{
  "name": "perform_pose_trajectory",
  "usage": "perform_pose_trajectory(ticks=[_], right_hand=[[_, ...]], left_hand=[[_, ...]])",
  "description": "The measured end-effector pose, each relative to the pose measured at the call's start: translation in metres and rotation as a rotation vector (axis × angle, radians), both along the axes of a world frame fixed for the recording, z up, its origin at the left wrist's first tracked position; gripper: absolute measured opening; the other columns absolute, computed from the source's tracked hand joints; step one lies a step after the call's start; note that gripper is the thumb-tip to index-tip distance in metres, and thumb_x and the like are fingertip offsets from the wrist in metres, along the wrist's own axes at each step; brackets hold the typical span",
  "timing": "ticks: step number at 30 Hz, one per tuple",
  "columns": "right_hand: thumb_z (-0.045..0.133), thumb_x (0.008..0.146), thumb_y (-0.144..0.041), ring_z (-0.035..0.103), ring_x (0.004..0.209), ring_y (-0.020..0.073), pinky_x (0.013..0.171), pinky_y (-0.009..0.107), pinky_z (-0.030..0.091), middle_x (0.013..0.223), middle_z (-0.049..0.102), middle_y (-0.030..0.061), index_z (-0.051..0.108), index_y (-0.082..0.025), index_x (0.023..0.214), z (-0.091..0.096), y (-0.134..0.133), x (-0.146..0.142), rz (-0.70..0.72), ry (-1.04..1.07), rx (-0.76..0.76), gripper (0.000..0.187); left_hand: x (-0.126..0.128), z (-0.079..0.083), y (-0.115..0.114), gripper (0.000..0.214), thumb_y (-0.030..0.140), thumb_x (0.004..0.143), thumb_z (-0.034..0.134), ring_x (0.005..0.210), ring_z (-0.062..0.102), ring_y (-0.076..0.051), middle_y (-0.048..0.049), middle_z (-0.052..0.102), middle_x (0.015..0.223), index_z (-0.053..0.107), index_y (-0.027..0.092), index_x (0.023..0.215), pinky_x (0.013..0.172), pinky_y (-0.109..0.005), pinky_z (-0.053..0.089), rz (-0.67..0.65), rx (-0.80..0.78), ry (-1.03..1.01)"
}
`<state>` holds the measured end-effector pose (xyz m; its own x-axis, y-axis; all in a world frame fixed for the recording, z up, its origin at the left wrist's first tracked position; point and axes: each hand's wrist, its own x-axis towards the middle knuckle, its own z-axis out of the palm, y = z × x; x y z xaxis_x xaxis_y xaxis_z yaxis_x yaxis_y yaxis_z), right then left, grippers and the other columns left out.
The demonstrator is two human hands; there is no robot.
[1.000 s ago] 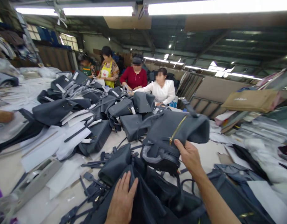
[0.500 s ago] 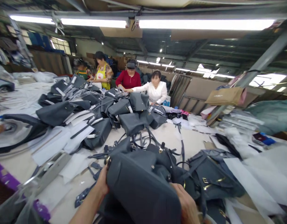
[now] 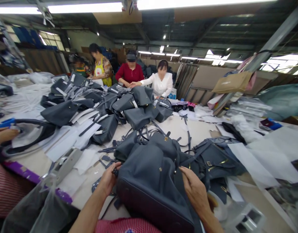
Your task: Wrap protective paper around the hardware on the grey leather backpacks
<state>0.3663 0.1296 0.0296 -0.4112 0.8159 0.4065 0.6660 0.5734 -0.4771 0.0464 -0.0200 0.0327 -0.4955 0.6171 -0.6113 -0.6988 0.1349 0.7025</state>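
Note:
A dark blue-grey leather-look bag (image 3: 144, 181) lies tilted in front of me, its flat base facing toward me. My left hand (image 3: 109, 178) is closed at its left side, with the fingers on a small dark strap end beside the bag. On the opposite side, my right hand (image 3: 193, 186) grips the bag's edge, thumb and fingers partly hidden behind the fold. Gold studs dot the soft upper panel. Just beyond it rests another dark bag with a gold clasp (image 3: 166, 138). To the right lies a bag with gold buckles (image 3: 218, 161).
A large heap of similar bags (image 3: 110, 103) covers the table's far left. White paper sheets (image 3: 63, 139) lie left, more at right. A tape dispenser (image 3: 250, 218) sits front right. Co-workers stand across the table; another person's hand (image 3: 4, 136) works at far left.
The bag has tipped so its base faces me more and its studded panel shows. My hands have shifted along with it, and the camera view has tilted down.

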Motion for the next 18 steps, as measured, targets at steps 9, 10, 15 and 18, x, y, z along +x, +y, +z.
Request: perform_pose_trajectory(ticks=[9,10,15,18], right_hand=[[0.048,0.090,-0.046,0.057,0.117,0.0249,0.103,0.040,0.042,0.122,0.065,0.0111,0.063,-0.019,0.118,0.069,0.035,-0.071,0.414,-0.156,-0.367,0.042],[0.055,0.086,-0.048,0.061,0.110,0.0250,0.098,0.038,0.044,0.115,0.067,0.0104,0.066,-0.018,0.112,0.067,0.036,-0.071,0.450,-0.190,-0.373,0.041],[0.071,0.074,-0.042,0.062,0.083,0.0217,0.081,0.034,0.049,0.090,0.068,0.0044,0.068,-0.017,0.093,0.064,0.037,-0.057,0.562,-0.348,-0.385,0.032],[0.077,0.069,-0.032,0.060,0.092,0.0234,0.095,0.039,0.043,0.092,0.066,0.0047,0.068,-0.019,0.076,0.077,0.033,-0.059,0.636,-0.399,-0.325,0.018]], left_hand=[[0.042,0.075,-0.019,0.029,0.034,0.089,0.051,0.120,0.054,-0.025,-0.0098,0.061,0.127,0.063,0.021,0.112,0.108,-0.039,0.037,-0.338,0.282,1.314],[0.053,0.080,-0.022,0.027,0.032,0.090,0.049,0.116,0.056,-0.023,-0.0096,0.062,0.124,0.065,0.021,0.110,0.105,-0.036,0.041,-0.504,0.344,1.311],[0.089,0.067,-0.020,0.023,0.017,0.086,0.054,0.111,0.059,-0.018,-0.0062,0.064,0.120,0.066,0.021,0.106,0.100,-0.028,0.045,-0.969,0.411,1.222],[0.092,0.051,-0.011,0.027,0.015,0.084,0.054,0.114,0.057,-0.019,-0.0065,0.061,0.124,0.065,0.021,0.108,0.102,-0.030,0.043,-1.041,0.316,1.286]])
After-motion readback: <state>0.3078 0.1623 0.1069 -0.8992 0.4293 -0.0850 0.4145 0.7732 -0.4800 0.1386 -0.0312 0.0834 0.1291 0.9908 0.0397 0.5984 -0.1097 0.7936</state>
